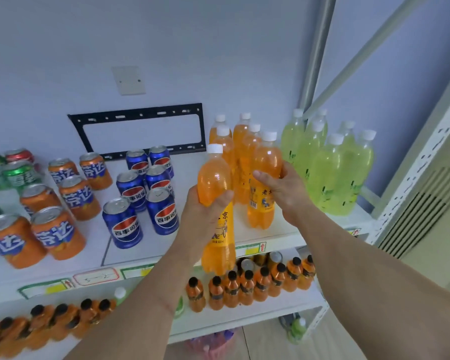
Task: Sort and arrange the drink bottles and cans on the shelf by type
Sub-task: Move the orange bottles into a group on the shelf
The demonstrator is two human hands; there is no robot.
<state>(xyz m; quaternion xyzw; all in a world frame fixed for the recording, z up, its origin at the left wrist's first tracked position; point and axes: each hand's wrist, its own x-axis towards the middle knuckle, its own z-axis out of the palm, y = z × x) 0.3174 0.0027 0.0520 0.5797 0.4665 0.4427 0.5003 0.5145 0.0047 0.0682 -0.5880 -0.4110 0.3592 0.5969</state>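
Orange soda bottle [215, 178] of clear plastic with a white cap and yellow label is held in the left hand [205, 214] just in front of the white upper shelf [283, 233], its base hanging past the shelf edge. The left fingers wrap closed round its middle, covering much of the label; only a character reading "京" and a small cart drawing show. The right hand [283, 189] closes on the shoulder of a second orange bottle [264, 183] standing on the shelf, whose label is partly hidden by the palm. Behind these stand four more orange bottles [240, 141], bunched and overlapping. To their right stand about seven pale green bottles [330, 172], also white-capped; their labels are too small to read.

Left of the bottles stand six blue Pepsi cans [140, 198] with Chinese lettering, then six orange Fanta cans [60, 203], also in Chinese, the nearest one cut by the frame edge. Green cans [13, 175] and one red can [20, 155] crowd the far left, partly cut off, so their count is unsure.

On the lower shelf [218, 318], small orange bottles with black caps [247, 287] stand in rows, some hidden by the forearms. A handwritten tag [95, 276] on the shelf edge is too blurred to read.
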